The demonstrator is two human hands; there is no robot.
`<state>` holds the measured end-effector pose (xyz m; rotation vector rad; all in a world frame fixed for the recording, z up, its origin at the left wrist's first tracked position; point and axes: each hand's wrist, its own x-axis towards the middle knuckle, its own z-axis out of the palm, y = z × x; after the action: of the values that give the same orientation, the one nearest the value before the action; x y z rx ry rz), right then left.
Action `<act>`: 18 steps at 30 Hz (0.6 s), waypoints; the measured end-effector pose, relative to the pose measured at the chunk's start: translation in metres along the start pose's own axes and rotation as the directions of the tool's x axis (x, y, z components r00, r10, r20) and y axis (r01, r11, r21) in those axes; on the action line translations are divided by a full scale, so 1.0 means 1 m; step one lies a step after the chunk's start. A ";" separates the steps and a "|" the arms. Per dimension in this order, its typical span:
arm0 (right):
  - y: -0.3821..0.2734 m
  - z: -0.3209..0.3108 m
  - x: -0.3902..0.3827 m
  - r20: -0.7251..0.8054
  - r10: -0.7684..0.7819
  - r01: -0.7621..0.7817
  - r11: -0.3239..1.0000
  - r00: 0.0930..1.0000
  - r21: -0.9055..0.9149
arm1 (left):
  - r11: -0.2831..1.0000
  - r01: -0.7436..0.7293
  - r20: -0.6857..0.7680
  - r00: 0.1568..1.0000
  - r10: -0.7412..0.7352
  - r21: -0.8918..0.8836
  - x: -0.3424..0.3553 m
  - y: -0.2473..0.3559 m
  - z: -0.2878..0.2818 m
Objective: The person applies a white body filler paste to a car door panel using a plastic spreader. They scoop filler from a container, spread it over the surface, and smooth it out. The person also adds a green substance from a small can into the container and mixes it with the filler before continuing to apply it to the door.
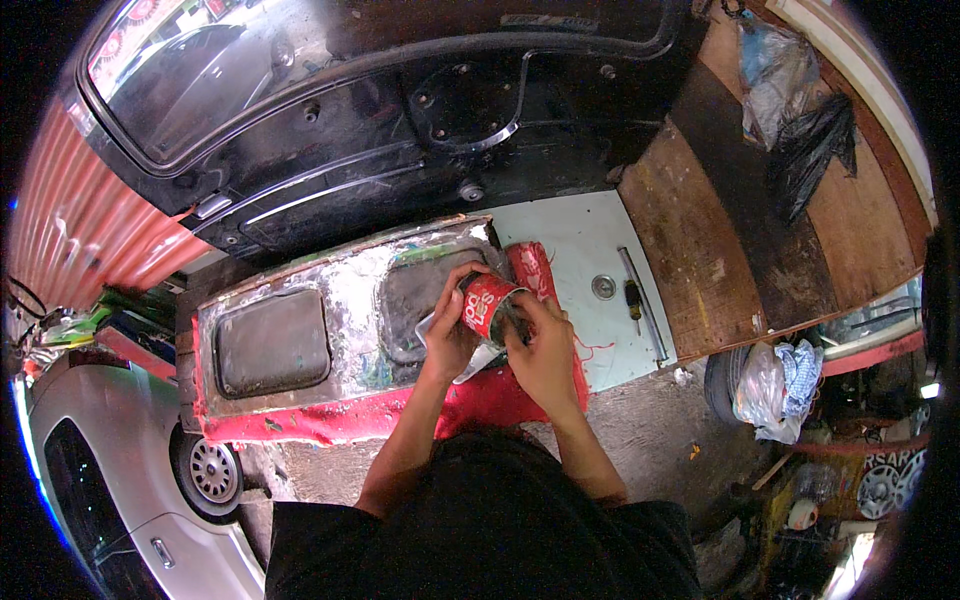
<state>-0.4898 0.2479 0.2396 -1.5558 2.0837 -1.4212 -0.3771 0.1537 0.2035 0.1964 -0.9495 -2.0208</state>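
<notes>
Wrapped around a red can (483, 303), the left hand (452, 335) held it tilted above a panel.

The right hand (540, 350) bent its fingers at the can's dark end; whether they pinched anything could not be told. Below, the paint-smeared panel (352, 290) had red cloth (330, 424) along its near edge; a screwdriver (632, 293) and metal rod (645, 308) lay on the pale board (560, 220) at right.
</notes>
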 end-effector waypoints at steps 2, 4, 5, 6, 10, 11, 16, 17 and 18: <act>0.006 0.003 0.001 0.025 -0.004 0.003 0.998 1.000 0.055 | 1.000 -0.025 0.013 1.000 0.025 0.016 0.000 -0.001 -0.003; 0.018 0.010 0.000 0.058 0.014 -0.021 0.993 0.998 0.115 | 0.997 -0.053 -0.011 0.998 0.054 0.064 -0.001 -0.002 -0.004; 0.024 0.015 0.000 0.077 0.023 -0.034 0.989 0.997 0.144 | 0.994 -0.066 -0.024 0.997 0.069 0.088 -0.001 -0.001 -0.005; 0.031 0.021 -0.001 0.103 0.037 -0.058 0.977 0.994 0.205 | 0.992 -0.074 -0.016 0.997 0.076 0.104 -0.003 0.000 -0.007; 0.035 0.032 0.003 0.276 0.110 -0.232 0.856 0.955 0.462 | 0.973 -0.098 -0.028 0.994 0.106 0.211 -0.010 0.005 -0.017; 0.032 0.034 0.004 0.339 0.126 -0.297 0.800 0.932 0.521 | 0.963 -0.101 -0.044 0.992 0.116 0.250 -0.013 0.007 -0.021; 0.044 0.060 0.003 0.573 0.146 -0.559 0.507 0.806 0.656 | 0.794 -0.127 -0.103 0.967 0.232 0.594 -0.029 0.021 -0.032; 0.047 0.068 0.002 0.606 0.137 -0.594 0.451 0.783 0.666 | 0.728 -0.127 -0.100 0.961 0.259 0.673 -0.033 0.025 -0.033; 0.054 0.078 0.000 0.642 0.111 -0.621 0.419 0.759 0.662 | 0.703 -0.107 -0.130 0.953 0.275 0.703 -0.038 0.028 -0.034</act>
<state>-0.4763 0.2030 0.1578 -0.7823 0.9758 -1.3050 -0.3205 0.1554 0.1914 0.6922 -1.4761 -1.3255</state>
